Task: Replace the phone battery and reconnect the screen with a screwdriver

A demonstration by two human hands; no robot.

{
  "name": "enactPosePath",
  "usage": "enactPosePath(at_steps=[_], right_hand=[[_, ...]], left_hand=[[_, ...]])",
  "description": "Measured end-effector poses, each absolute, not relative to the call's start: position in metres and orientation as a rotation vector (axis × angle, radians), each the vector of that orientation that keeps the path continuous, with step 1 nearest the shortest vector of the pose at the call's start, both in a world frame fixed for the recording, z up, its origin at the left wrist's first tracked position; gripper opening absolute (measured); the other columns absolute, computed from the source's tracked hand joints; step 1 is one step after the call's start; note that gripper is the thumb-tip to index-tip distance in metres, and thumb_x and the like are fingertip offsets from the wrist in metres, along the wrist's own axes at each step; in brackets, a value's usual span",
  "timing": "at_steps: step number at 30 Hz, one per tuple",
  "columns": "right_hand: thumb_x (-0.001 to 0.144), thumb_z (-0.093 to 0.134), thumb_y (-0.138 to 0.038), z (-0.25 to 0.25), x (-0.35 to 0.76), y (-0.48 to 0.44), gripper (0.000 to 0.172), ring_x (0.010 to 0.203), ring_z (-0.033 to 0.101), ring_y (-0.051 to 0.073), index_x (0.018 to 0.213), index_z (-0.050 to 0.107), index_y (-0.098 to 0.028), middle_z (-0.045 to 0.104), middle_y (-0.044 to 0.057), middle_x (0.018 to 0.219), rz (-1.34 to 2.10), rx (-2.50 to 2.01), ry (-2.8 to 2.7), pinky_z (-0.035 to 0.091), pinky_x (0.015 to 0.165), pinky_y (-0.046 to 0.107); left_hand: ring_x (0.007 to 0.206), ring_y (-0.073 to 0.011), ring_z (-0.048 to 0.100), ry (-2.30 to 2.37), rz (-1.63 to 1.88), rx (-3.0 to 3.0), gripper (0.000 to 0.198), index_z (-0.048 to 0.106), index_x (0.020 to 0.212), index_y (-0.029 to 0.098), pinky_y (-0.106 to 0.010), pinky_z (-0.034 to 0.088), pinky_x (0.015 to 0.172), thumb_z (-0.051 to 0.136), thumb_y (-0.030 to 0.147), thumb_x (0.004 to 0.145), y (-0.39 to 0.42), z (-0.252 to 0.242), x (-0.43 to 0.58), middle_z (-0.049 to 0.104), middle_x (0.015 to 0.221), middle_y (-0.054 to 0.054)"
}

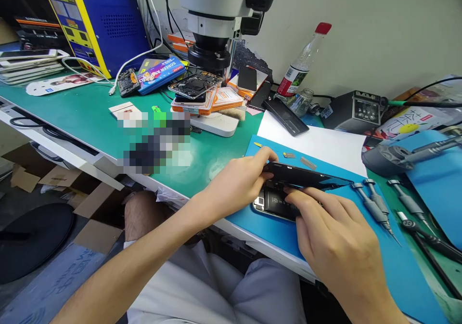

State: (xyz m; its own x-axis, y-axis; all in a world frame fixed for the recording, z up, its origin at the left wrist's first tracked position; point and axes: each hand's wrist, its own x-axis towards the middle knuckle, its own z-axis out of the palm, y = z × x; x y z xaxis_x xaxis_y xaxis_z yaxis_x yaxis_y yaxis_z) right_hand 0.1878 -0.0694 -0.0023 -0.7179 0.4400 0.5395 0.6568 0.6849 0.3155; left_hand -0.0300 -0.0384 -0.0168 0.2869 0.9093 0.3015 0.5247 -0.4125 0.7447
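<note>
An opened smartphone lies on a blue work mat (384, 261), with its back part, the phone body (276, 202), flat and its black battery showing. The phone screen (306, 174) is tilted up along the far side of the body. My left hand (238, 182) pinches the left end of the screen between thumb and fingers. Over the right part of the body my right hand (335, 232) is closed, fingertips reaching in below the raised screen. It covers that end of the body, and any cable between the two parts is hidden.
Several grey screwdrivers (373, 208) lie right of the phone. Small metal pieces (288, 155) rest behind it on the mat. A microscope (212, 20) stands at the back, near phones and boxes. A plastic bottle (298, 69) leans by the wall. White paper (325, 148) lies behind the mat.
</note>
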Motion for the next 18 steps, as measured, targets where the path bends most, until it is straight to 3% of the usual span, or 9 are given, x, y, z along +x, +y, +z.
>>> enactPosePath(at_steps=[6, 18], right_hand=[[0.094, 0.057, -0.001, -0.001, 0.185, -0.067, 0.021, 0.095, 0.071, 0.03, 0.111, 0.065, -0.012, 0.078, 0.014, 0.1, -0.755, -0.806, -2.515, 0.052, 0.088, 0.046], [0.092, 0.058, 0.002, -0.012, 0.197, -0.073, 0.029, 0.1, 0.072, 0.028, 0.112, 0.067, -0.017, 0.079, 0.011, 0.105, -0.454, -0.968, -2.334, 0.053, 0.093, 0.046]], left_hand=[[0.093, -0.0209, 0.074, 1.248, 1.019, 2.032, 0.021, 0.052, 0.12, 0.027, -0.027, 0.047, 0.073, 0.051, 0.013, 0.104, -0.039, -0.019, -0.03, 0.076, 0.101, 0.0], [0.09, -0.0226, 0.076, 1.245, 1.031, 1.978, 0.019, 0.053, 0.118, 0.027, -0.027, 0.047, 0.072, 0.054, 0.015, 0.103, -0.038, -0.019, -0.029, 0.076, 0.096, 0.0]])
